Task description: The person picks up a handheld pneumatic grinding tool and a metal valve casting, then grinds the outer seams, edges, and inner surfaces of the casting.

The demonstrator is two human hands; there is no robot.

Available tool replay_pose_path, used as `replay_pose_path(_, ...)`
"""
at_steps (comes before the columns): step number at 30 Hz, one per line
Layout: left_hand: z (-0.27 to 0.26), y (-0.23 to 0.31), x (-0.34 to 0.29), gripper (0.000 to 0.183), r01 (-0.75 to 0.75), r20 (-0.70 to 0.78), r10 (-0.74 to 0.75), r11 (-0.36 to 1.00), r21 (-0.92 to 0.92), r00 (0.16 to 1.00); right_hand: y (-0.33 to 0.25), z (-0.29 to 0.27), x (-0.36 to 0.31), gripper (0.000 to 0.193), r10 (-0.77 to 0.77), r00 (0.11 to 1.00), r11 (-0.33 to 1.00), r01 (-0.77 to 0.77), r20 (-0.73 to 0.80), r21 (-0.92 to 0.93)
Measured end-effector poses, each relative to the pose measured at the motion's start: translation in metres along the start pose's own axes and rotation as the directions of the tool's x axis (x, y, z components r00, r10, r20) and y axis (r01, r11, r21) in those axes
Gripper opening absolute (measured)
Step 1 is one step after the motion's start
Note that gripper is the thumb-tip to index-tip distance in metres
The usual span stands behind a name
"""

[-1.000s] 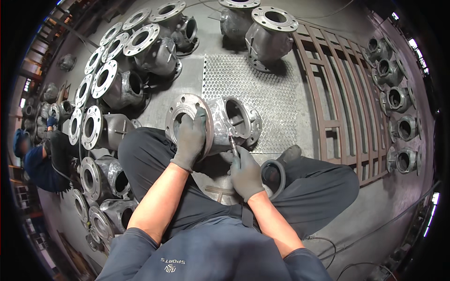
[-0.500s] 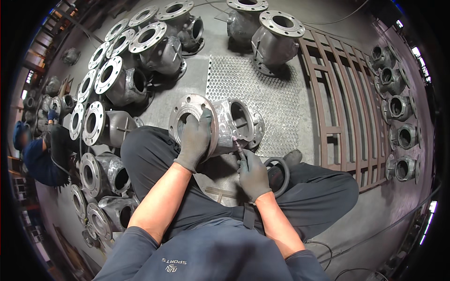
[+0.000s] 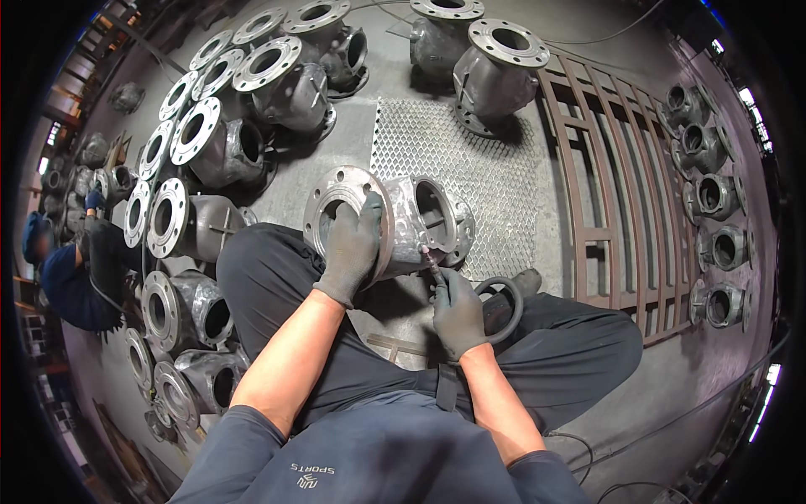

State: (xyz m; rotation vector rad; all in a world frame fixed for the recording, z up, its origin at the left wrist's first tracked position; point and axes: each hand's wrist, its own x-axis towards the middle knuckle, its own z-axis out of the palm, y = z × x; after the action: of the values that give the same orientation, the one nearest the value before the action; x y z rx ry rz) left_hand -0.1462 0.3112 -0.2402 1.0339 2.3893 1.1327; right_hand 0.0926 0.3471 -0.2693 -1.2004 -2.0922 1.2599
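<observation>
A grey cast-metal valve body [image 3: 405,225] lies on its side between my knees, its round bolt-hole flange turned left and a wide opening facing up and right. My gloved left hand [image 3: 351,250] is closed on that flange, fingers over its rim and the palm in front of its bore. In my gloved right hand [image 3: 457,312] is a slim pencil-type grinder [image 3: 434,265], held like a pen. Its pinkish tip is at the casting's wall, just below the opening; whether it touches cannot be made out. A thick black hose [image 3: 514,312] loops beside the right hand.
Several similar castings [image 3: 195,132] stand close together on the left, and two more [image 3: 500,80] beyond the expanded-metal mesh sheet [image 3: 457,160]. A brown metal frame [image 3: 617,193] lies on the right, with a row of castings [image 3: 716,193] past it. Another person [image 3: 80,277] crouches at far left.
My right hand and the grinder have shifted slightly to the right along the casting. My left hand keeps its hold on the flange.
</observation>
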Motion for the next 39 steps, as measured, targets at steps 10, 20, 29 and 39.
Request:
replay_pose_path(10, -0.001, -0.006, 0.002, 0.051, -0.043, 0.013, 0.044, 0.999, -0.021, 0.999, -0.003, 0.004, 0.014, 0.029, 0.101, 0.994, 0.985, -0.095, -0.038, 0.142)
replay_pose_path(20, -0.06, 0.031, -0.001, 0.03, 0.051, 0.296, 0.104, 0.88, -0.473, 0.95, -0.066, -0.035, 0.063, 0.026, 0.062, 0.998, 0.975, -0.062, 0.006, 0.215)
replay_pose_path(29, -0.015, 0.021, 0.015, 0.055, 0.173, 0.255, -0.125, 0.969, -0.175, 0.959, -0.018, -0.092, 0.049, 0.022, 0.121, 0.99, 0.985, -0.129, 0.071, 0.116)
replay_pose_path(39, 0.026, 0.06, 0.023, 0.051, 0.147, 0.502, 0.028, 0.941, -0.305, 0.864, -0.005, -0.142, 0.042, 0.022, 0.421, 0.906, 0.894, -0.407, -0.038, 0.189)
